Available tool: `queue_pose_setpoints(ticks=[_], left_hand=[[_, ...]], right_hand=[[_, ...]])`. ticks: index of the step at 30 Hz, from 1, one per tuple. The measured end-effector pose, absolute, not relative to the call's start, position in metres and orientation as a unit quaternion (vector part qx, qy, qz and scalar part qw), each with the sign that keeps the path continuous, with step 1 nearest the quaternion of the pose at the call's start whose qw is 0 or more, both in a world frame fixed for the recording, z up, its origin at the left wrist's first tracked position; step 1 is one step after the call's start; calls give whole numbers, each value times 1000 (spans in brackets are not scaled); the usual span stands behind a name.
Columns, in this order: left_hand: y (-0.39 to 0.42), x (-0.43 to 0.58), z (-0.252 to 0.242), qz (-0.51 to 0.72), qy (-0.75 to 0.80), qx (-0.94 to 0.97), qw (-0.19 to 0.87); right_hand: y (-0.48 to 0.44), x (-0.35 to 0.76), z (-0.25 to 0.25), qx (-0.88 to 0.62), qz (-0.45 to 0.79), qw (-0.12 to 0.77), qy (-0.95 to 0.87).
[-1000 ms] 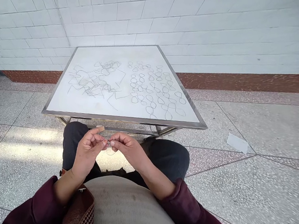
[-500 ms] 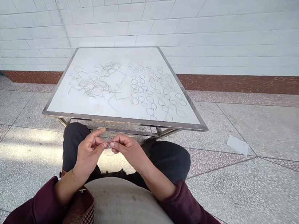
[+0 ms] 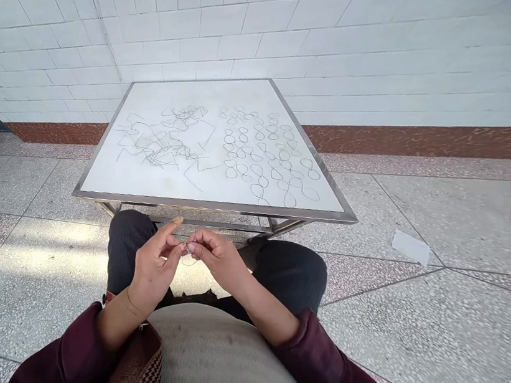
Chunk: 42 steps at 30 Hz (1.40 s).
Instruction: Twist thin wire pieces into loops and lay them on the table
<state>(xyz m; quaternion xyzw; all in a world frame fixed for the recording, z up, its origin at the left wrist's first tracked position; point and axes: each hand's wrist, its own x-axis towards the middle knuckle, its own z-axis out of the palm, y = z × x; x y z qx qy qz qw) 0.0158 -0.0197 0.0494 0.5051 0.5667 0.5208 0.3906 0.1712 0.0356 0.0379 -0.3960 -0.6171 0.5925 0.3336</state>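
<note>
Pinching thin strand (image 3: 188,260) between left hand (image 3: 154,269) and right hand (image 3: 216,257), both grips clenched, in front of desk (image 3: 216,206).

Tiled passage or utility corridor, sheltered or indoor; exact use cannot tell. Evidence: white glazed wall tiles (image 3: 239,26) in long courses; reddish-brown skirting band (image 3: 432,139) along wall base; speckled terrazzo floor (image 3: 454,331) in large slabs with darker bands; low steel-framed table (image 3: 216,206), white top; paper scrap (image 3: 411,247) lying on floor; sunlight patch (image 3: 55,247) across slabs.
</note>
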Motion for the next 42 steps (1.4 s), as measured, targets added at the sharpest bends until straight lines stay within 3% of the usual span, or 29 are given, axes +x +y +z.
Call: queue_pose_setpoints(ticks=[6, 12, 18, 27, 36, 42], left_hand=[[-15, 16, 54, 531, 516, 422, 523], [-20, 17, 55, 513, 521, 513, 450], [-21, 15, 57, 541, 544, 497, 405], [-21, 16, 56, 539, 541, 510, 395], [-16, 11, 50, 513, 436, 347, 653], [-18, 17, 38, 558, 344, 291, 697]], right_hand=[[34, 171, 40, -388, 604, 348, -602], [34, 172, 42, -369, 628, 332, -599], [35, 173, 40, -401, 571, 339, -631], [34, 174, 40, -384, 585, 333, -632], [34, 174, 41, -410, 590, 363, -594], [34, 170, 40, -391, 615, 400, -556]])
